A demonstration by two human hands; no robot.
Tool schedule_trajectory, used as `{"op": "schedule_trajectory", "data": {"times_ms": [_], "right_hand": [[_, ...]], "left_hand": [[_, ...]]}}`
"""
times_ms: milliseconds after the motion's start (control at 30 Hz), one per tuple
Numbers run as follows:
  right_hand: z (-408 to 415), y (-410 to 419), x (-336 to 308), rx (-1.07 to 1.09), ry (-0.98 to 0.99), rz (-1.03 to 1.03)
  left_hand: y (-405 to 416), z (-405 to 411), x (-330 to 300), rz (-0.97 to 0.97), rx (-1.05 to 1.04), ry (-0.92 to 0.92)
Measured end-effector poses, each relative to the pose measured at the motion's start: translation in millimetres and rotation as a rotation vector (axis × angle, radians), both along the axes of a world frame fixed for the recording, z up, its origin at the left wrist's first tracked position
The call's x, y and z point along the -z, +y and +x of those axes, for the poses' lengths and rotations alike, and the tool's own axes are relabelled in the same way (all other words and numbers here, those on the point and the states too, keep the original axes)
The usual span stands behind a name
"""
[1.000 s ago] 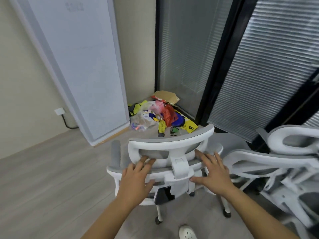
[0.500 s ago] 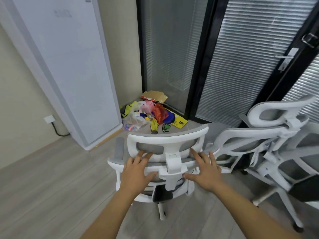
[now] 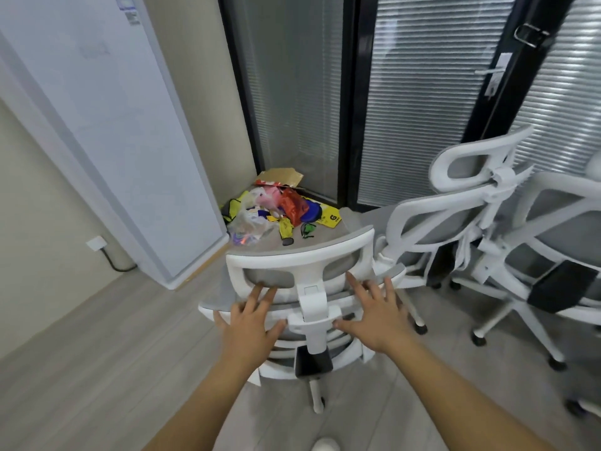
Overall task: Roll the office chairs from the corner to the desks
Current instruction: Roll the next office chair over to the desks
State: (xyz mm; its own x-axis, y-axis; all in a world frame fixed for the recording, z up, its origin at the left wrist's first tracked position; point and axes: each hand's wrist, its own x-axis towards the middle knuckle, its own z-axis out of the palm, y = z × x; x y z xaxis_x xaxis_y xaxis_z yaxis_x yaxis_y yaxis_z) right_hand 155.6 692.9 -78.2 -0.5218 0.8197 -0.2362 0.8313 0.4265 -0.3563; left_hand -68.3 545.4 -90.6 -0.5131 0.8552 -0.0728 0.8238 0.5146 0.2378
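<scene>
A white office chair with grey mesh (image 3: pixel 302 262) stands right in front of me, its back toward me. My left hand (image 3: pixel 252 323) rests flat on the top of the backrest, fingers spread and straight. My right hand (image 3: pixel 379 315) lies the same way on the right side of the backrest. A second white chair (image 3: pixel 455 203) stands to the right by the glass wall. A third chair (image 3: pixel 559 242) is partly cut off at the right edge.
A heap of coloured bags and cardboard (image 3: pixel 276 206) fills the corner behind the chair. A white cabinet (image 3: pixel 97 125) stands at the left, with a wall socket and cable (image 3: pixel 97 244) beside it. Black-framed glass panels with blinds (image 3: pixel 422 92) close the back. Bare wood floor (image 3: pixel 81 353) lies left.
The view has swung right and back, bringing the two other chairs into sight. The front chair sits farther from the corner heap. Both hands stay on its backrest.
</scene>
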Motion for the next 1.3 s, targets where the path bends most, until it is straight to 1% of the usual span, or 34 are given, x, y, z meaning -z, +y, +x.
{"op": "schedule_trajectory", "data": {"times_ms": [133,233,333,467,533,567,633,733,867,967,1133,1300], "right_hand": [[15.5,-29.8,0.0,0.024,-0.029,-0.003],[26.6,-56.3,-5.5,0.047,-0.082,0.012],[36.2,-88.3,-8.8,0.086,-0.095,0.031],[51.0,-136.0,-7.9,0.169,-0.114,0.070],[57.8,-160.8,-5.1,0.225,-0.107,0.083],[61.1,-173.9,-3.9,0.251,-0.107,0.087],[67.5,-198.6,-0.1,0.301,-0.099,0.091],[75.0,-234.2,-1.2,0.365,-0.072,0.075],[87.8,-279.1,-3.3,0.456,-0.079,0.054],[102.6,-313.0,-5.6,0.505,-0.087,0.061],[134.0,-369.4,-5.1,0.595,-0.087,0.060],[170.4,-429.3,-2.4,0.718,-0.072,0.069]], "left_hand": [[-24.1,11.7,-9.8,-0.047,0.050,0.074],[-42.3,20.6,-15.1,-0.061,0.091,0.060],[-61.5,27.9,-20.8,-0.102,0.136,0.064],[-95.1,32.2,-23.8,-0.114,0.260,0.093],[-112.1,30.3,-16.4,-0.072,0.334,0.109],[-121.2,29.6,-11.7,-0.009,0.362,0.098],[-142.3,24.7,2.6,0.130,0.419,0.052],[-173.6,11.5,19.6,0.237,0.468,-0.047],[-200.6,-0.2,25.7,0.440,0.549,-0.152],[-212.8,7.0,27.6,0.457,0.600,-0.208],[-239.4,36.2,29.7,0.440,0.693,-0.176],[-267.8,81.6,13.8,0.370,0.793,-0.209]]}}
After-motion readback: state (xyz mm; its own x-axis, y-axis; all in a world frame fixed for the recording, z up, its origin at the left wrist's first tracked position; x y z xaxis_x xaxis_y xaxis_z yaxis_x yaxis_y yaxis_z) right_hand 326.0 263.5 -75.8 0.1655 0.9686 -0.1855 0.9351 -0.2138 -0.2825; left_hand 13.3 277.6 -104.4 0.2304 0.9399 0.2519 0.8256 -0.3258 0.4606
